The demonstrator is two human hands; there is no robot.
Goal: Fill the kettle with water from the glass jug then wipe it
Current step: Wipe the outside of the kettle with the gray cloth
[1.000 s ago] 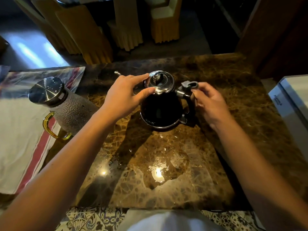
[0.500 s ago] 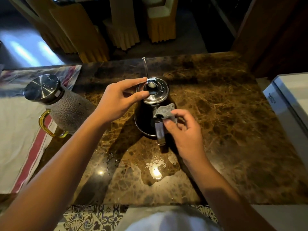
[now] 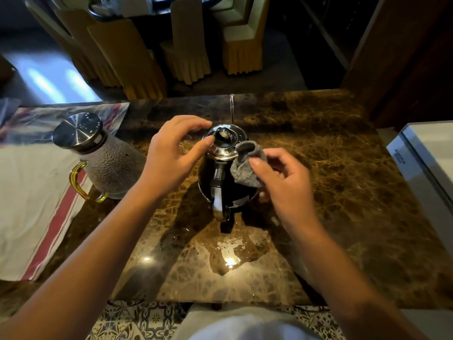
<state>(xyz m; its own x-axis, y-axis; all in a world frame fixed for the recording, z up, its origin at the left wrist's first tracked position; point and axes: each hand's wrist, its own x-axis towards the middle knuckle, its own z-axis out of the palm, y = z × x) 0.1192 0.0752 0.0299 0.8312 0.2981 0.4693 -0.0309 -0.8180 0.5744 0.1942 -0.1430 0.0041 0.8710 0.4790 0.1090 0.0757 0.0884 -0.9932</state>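
Near edge of the marble counter [image 3: 343, 192]: a puddle [image 3: 228, 256]. Beyond it the kettle [image 3: 225, 177] stood upright, handle [image 3: 219, 195] towards me, thin spout away — long axis near-to-far. My right hand [image 3: 282, 187] pinched the grey cloth [image 3: 245, 168] against the kettle's right shoulder; my left hand [image 3: 171, 155], fingers curled, steadied the lid [image 3: 224, 141] rim. Wipe underway, I judged. Glass jug [image 3: 103, 158] stood capped, farther left — apart.
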